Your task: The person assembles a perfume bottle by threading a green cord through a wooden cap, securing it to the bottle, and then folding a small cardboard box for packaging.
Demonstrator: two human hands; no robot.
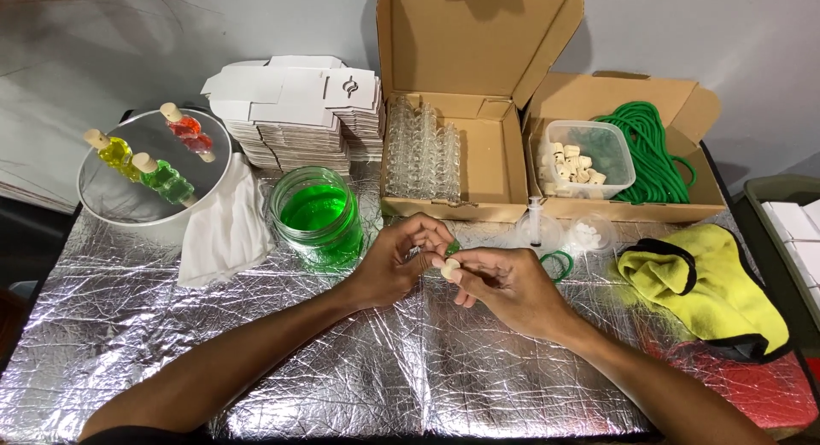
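Note:
Both my hands meet over the middle of the foil-covered table point(256, 360). My left hand point(401, 261) grips a small glass bottle with green liquid point(452, 248), mostly hidden by the fingers. My right hand point(504, 283) pinches a small cork point(449, 268) at the bottle's mouth. A glass jar of green liquid point(318, 214) stands just left of my left hand. A loop of green cord point(559, 261) lies on the foil by my right hand.
A round mirror tray point(145, 197) at back left carries three corked bottles, red, yellow and green. White cloth point(224, 227), stacked flat white boxes point(295, 112), a carton of empty bottles point(423, 150), a tub of corks point(585, 159), green rope point(653, 150), a syringe point(535, 219), yellow cloth point(709, 283).

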